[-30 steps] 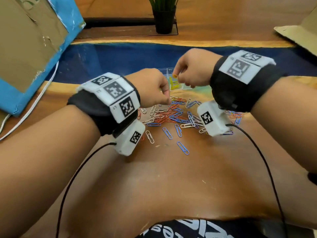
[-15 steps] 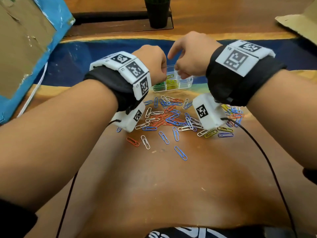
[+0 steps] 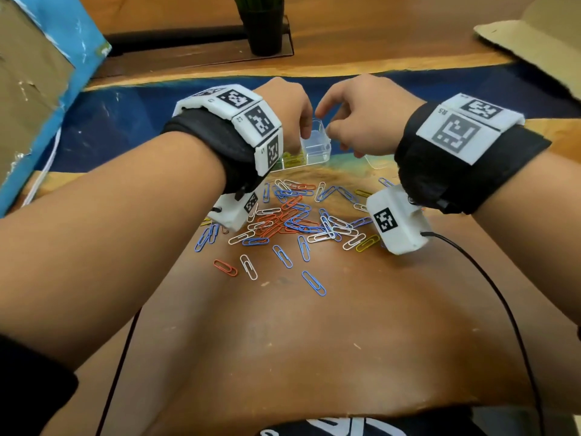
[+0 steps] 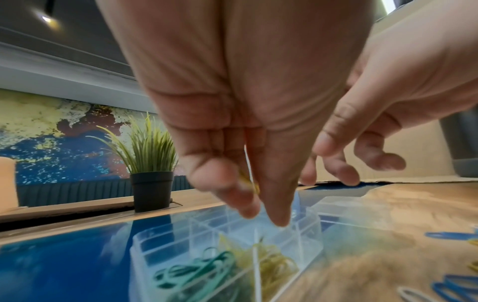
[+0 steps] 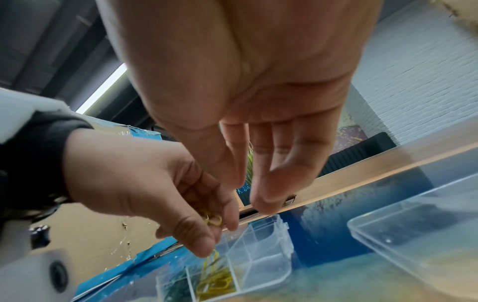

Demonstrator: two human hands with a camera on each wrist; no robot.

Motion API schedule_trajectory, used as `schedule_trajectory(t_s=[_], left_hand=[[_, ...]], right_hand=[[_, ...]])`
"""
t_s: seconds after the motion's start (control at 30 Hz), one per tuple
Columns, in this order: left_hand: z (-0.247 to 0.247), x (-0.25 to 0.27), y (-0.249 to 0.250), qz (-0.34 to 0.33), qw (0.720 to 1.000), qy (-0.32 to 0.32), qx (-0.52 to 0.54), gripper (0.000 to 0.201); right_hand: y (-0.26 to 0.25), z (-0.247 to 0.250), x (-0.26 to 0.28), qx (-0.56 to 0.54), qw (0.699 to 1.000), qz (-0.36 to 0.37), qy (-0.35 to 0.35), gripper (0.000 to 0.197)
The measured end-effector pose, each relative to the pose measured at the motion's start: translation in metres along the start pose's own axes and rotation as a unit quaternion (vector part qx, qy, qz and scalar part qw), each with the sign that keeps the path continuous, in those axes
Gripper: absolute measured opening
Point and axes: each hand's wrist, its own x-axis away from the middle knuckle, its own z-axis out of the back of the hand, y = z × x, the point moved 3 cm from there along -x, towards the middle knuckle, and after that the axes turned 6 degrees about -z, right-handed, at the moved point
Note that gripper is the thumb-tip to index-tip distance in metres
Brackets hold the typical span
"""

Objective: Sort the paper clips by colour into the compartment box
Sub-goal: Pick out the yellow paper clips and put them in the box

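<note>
The clear compartment box stands beyond a loose pile of blue, red, white and yellow paper clips. My left hand hovers over the box and pinches a few yellow clips in its curled fingers. One clip dangles just above the yellow compartment. Green clips fill the compartment beside it. My right hand hangs next to the left one above the box. Its fingers are relaxed and hold nothing.
The box's clear lid lies to the right of the box. A potted plant stands at the back. Cardboard with blue tape leans at the left, and more cardboard lies at the far right. A black cable trails from my right wrist.
Both hands moved forward from the pile to above the box. The right hand, which pinched a yellow clip a second ago, now holds nothing.
</note>
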Motion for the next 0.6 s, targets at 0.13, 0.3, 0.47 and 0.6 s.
schedule_trajectory(t_s=[0.13, 0.3, 0.47, 0.6], left_hand=[[0.001, 0.003, 0.005, -0.024, 1.000, 0.006, -0.010, 0.026], [0.000, 0.010, 0.004, -0.031, 0.999, 0.044, 0.004, 0.021], [-0.002, 0.029, -0.002, -0.030, 0.999, 0.036, 0.010, 0.004], [-0.007, 0.045, -0.023, 0.030, 0.999, -0.021, 0.003, 0.012]], right_hand=[[0.007, 0.004, 0.005, 0.020, 1.000, 0.011, 0.009, 0.028], [0.017, 0.009, 0.018, 0.049, 0.999, -0.004, 0.000, 0.020], [0.029, -0.008, 0.028, 0.160, 0.984, -0.034, -0.075, 0.010], [0.031, -0.018, 0.028, 0.209, 0.972, -0.025, -0.099, 0.016]])
